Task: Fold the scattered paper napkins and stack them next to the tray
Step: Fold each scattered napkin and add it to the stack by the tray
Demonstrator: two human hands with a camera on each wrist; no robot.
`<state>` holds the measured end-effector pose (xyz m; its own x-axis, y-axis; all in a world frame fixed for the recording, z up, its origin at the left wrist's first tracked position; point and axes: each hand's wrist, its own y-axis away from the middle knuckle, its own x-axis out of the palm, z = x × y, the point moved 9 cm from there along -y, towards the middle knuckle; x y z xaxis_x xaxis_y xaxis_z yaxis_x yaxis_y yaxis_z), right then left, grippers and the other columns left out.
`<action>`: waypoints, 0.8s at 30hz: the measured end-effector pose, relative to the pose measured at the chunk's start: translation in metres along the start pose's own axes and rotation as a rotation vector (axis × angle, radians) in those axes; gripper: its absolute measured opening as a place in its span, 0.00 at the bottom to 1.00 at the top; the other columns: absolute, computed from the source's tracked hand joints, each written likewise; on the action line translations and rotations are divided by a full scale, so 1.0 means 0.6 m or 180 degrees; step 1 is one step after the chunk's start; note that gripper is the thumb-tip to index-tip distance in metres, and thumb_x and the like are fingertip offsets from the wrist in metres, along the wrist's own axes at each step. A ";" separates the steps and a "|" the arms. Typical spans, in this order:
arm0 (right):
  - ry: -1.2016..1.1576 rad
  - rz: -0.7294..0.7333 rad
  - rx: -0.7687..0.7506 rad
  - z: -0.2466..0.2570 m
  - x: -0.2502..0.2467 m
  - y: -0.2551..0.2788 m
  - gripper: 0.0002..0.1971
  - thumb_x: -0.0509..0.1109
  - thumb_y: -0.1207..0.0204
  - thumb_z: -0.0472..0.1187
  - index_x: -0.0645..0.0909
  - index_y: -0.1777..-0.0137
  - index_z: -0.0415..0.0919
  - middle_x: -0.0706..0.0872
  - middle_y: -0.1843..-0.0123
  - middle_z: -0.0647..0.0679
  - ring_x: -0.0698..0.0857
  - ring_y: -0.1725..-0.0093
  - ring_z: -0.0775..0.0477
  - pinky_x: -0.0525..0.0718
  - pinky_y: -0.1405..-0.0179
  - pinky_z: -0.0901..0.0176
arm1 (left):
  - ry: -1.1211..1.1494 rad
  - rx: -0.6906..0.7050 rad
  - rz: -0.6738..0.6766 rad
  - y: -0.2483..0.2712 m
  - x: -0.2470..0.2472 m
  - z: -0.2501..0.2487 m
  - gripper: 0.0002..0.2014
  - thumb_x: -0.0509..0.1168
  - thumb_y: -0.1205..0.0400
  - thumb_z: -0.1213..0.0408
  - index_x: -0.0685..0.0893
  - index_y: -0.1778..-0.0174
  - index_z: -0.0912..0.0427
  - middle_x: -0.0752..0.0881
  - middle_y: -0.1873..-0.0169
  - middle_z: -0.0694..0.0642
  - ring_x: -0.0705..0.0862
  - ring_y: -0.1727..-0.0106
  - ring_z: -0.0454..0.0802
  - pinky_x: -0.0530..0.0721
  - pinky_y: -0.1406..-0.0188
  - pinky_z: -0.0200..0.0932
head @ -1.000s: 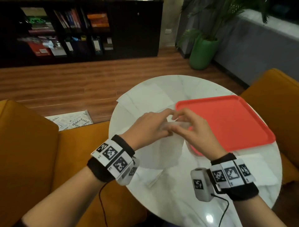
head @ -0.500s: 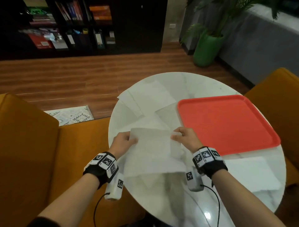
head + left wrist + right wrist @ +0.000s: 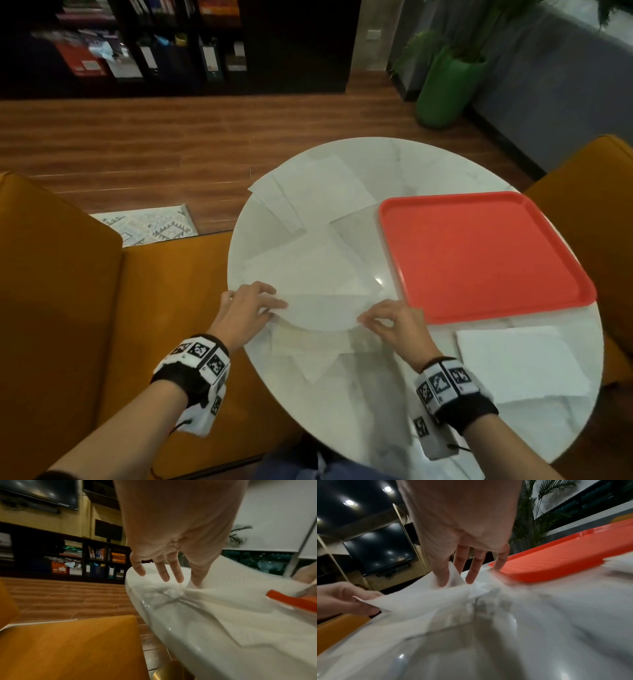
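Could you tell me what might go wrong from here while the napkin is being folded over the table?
1. The left hand and right hand pinch only the near corners of the held napkin, so thin paper may tear or crease unevenly.
2. The held napkin hangs over loose napkins beneath, so laying it down could drag or catch them.
3. Another napkin lies at the round table edge and might slide off if disturbed.

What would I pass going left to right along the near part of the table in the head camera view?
Orange chair → left hand → napkin held by both hands → right hand → folded napkin stack, which lies just nearer than the red tray.
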<state>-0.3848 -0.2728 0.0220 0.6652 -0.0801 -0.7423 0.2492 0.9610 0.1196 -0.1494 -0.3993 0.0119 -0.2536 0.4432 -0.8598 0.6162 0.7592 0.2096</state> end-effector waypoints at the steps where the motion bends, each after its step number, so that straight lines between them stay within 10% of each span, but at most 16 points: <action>1: 0.0144 0.0039 0.0016 -0.007 0.010 0.009 0.05 0.74 0.28 0.49 0.87 0.55 0.63 0.88 0.53 0.63 0.84 0.50 0.57 0.76 0.42 0.41 | -0.0157 0.0047 0.0074 0.010 0.007 -0.002 0.17 0.60 0.15 0.62 0.83 0.39 0.34 0.75 0.33 0.43 0.71 0.31 0.45 0.58 0.32 0.50; 9: 0.0750 0.0310 0.0155 -0.003 0.040 0.037 0.08 0.67 0.22 0.50 0.88 0.49 0.60 0.85 0.44 0.64 0.71 0.46 0.61 0.56 0.47 0.55 | -0.0080 0.0335 -0.0606 0.033 0.008 -0.056 0.26 0.57 0.21 0.79 0.78 0.31 0.51 0.77 0.30 0.52 0.76 0.30 0.52 0.66 0.30 0.48; 16: 0.0799 0.0371 0.0205 0.003 0.024 0.042 0.14 0.67 0.23 0.36 0.89 0.50 0.56 0.86 0.41 0.60 0.78 0.38 0.54 0.56 0.47 0.56 | -0.0658 0.0154 0.0371 0.029 0.104 -0.069 0.31 0.35 0.14 0.45 0.39 0.16 0.52 0.39 0.16 0.49 0.40 0.15 0.47 0.37 0.20 0.56; 20: 0.0962 -0.0007 0.0114 0.052 0.009 0.024 0.27 0.62 0.31 0.23 0.83 0.39 0.51 0.83 0.36 0.55 0.77 0.35 0.51 0.60 0.36 0.52 | -0.0772 0.0162 0.0437 0.036 0.125 -0.067 0.42 0.24 0.27 0.36 0.33 0.18 0.51 0.32 0.20 0.47 0.37 0.16 0.46 0.32 0.22 0.56; 24: 0.0874 0.0195 -0.0381 0.135 0.068 -0.002 0.25 0.60 0.21 0.32 0.68 0.23 0.42 0.73 0.24 0.46 0.69 0.23 0.48 0.61 0.22 0.47 | -0.0780 0.0138 0.0431 0.039 0.133 -0.067 0.43 0.26 0.26 0.32 0.33 0.18 0.54 0.30 0.21 0.48 0.35 0.17 0.46 0.33 0.22 0.60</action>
<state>-0.3007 -0.2986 0.0449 0.4572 0.0378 -0.8886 0.1189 0.9875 0.1032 -0.1852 -0.3269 -0.0327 0.0177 0.4068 -0.9133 0.6649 0.6774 0.3146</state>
